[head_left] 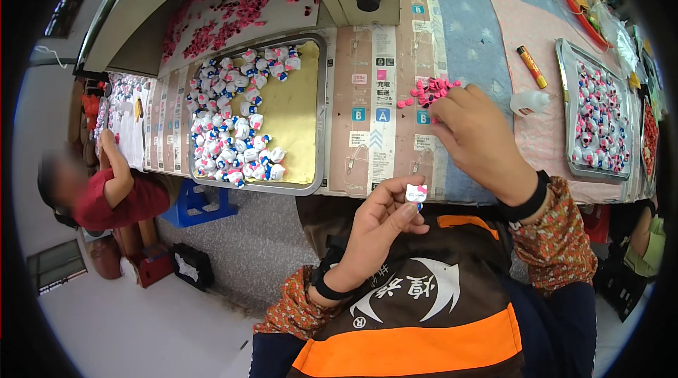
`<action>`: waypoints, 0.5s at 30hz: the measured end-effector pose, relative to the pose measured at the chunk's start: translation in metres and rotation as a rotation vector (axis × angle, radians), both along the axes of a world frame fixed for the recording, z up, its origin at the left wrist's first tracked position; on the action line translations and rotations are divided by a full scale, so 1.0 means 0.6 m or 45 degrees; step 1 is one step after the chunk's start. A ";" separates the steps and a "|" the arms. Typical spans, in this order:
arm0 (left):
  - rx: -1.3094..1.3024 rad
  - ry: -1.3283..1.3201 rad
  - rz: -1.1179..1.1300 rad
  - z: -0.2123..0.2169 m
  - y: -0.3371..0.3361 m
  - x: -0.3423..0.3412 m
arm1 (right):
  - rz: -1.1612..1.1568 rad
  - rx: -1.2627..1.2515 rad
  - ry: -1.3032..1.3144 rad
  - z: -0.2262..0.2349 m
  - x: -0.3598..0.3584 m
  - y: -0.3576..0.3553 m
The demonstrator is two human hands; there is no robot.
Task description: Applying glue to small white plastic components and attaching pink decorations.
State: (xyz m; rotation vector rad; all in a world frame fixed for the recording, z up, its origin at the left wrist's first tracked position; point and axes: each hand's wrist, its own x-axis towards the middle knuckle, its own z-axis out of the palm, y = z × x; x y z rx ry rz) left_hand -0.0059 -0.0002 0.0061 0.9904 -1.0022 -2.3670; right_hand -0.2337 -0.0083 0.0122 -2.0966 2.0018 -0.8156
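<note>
In the head view, I see the small cat figure (417,193) near the front edge of the desk (339,176), clamped between thumb and fingers of my left grip (373,224). I judge it light, stiff, rather slippery, so better held by its sides, painted face free. My right grip (480,139) reaches down, wrist bent, beside the pink pieces (432,88); whether it pinches one, I cannot tell.

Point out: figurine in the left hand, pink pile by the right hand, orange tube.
Figurine (417,196): head view, on the white head.
Pink pile (429,91): head view, mid-heap.
Orange tube (532,67): head view, middle of its barrel.
</note>
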 end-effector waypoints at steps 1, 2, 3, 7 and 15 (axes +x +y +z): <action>-0.003 0.005 -0.001 0.001 0.000 0.002 | -0.001 0.062 0.058 -0.008 0.001 -0.005; 0.001 0.008 -0.011 0.001 0.000 0.003 | -0.002 0.061 0.063 -0.013 0.002 -0.007; 0.004 0.008 -0.015 0.000 0.000 0.006 | -0.013 0.073 0.049 -0.018 0.002 -0.008; 0.017 0.005 0.023 -0.009 -0.001 0.015 | 0.031 -0.033 -0.189 -0.034 -0.009 -0.010; 0.041 0.063 0.045 -0.008 -0.010 0.010 | -0.223 0.666 -1.682 0.033 -0.025 0.045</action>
